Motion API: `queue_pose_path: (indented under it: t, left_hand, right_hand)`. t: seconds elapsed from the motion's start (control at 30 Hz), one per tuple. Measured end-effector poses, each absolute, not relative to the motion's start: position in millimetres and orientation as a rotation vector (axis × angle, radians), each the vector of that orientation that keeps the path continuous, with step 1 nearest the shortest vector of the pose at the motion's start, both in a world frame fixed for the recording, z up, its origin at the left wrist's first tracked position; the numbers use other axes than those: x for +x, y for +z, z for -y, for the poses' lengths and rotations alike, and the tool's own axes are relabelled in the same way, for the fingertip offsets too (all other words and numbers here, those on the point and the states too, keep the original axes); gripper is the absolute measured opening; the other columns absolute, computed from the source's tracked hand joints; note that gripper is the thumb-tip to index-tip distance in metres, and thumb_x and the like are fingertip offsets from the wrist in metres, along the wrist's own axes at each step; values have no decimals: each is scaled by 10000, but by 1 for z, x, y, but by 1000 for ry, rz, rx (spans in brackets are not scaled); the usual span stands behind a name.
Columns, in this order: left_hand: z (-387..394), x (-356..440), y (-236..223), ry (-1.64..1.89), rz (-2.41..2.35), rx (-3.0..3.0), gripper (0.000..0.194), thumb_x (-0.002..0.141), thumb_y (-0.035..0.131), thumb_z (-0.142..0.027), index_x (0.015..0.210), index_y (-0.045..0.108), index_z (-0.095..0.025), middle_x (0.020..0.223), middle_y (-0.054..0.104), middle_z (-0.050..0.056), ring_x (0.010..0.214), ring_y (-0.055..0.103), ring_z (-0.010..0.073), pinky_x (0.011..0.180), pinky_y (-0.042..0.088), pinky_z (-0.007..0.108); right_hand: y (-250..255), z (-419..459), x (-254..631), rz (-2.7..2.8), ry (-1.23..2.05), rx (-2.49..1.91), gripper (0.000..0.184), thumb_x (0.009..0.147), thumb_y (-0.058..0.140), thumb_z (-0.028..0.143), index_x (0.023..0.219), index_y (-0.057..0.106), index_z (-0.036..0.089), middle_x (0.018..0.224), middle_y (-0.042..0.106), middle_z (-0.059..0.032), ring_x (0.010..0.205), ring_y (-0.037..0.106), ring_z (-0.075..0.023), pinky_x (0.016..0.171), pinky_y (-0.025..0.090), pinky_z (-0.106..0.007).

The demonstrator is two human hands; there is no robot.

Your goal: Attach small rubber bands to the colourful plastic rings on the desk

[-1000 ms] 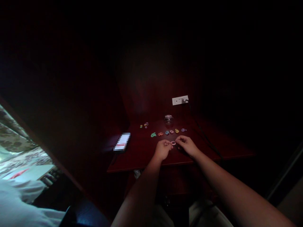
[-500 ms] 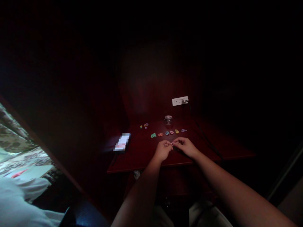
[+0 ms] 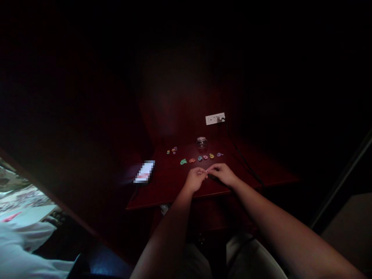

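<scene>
Over the front of the dark red desk (image 3: pixel 162 193), my left hand (image 3: pixel 195 179) and my right hand (image 3: pixel 223 174) meet at the fingertips. Both pinch a small pink hair tie (image 3: pixel 207 171), mostly hidden by the fingers. Beyond them lies a row of coloured hair ties in small groups: green (image 3: pixel 183 161), orange (image 3: pixel 192 160), blue (image 3: pixel 200 158), pink (image 3: pixel 205 157), yellow (image 3: pixel 211 156) and purple (image 3: pixel 220 154). Several loose ties (image 3: pixel 173 150) lie further back on the left. A clear lidded jar (image 3: pixel 201 143) stands behind the row.
A phone (image 3: pixel 144 172) with a lit, blurred screen lies at the desk's left side. On the back wall is a white socket (image 3: pixel 215 118), from which a black cable (image 3: pixel 241 153) runs down across the right side. A person's pale sleeve (image 3: pixel 26 240) shows at lower left.
My right hand has come closer to my left, and the pink hair tie, earlier visible as an open ring, is now mostly covered by fingers. The view has shifted slightly.
</scene>
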State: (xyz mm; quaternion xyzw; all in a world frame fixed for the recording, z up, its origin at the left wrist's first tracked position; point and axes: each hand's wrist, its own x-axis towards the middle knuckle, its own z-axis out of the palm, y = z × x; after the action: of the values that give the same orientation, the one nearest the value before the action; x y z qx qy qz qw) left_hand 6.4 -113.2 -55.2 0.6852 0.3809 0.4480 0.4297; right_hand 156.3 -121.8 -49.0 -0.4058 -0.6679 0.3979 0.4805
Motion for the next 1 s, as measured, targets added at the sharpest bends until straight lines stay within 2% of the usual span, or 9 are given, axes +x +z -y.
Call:
queue_pose_path:
  t: [0.53, 0.73, 1.0]
  left_hand:
    - [117, 7, -50, 1123, -954, 1742, 171, 673, 530, -278, 640, 536, -111, 571, 567, 25, 506, 468, 73, 509, 359, 191]
    - [118, 8, -48, 1115, -983, 1696, 132, 661, 531, -240, 630, 523, -111, 554, 562, 21, 492, 468, 72, 494, 350, 187]
    - [114, 7, -52, 1131, -981, 1696, 84, 654, 512, -195, 642, 524, -113, 549, 560, 15, 486, 470, 73, 493, 344, 189]
  right_hand:
    - [-53, 118, 158, 1678, 904, -1007, 279, 650, 550, 384, 689, 604, 114, 544, 560, -10, 464, 432, -84, 441, 320, -200]
    - [-52, 119, 158, 1600, 890, -1001, 209, 628, 559, 334, 652, 573, 128, 548, 553, -3, 479, 443, -92, 454, 334, -203]
    - [-55, 116, 158, 1366, 1038, -939, 84, 622, 496, 234, 627, 515, 153, 471, 493, 36, 415, 420, -78, 409, 305, -190]
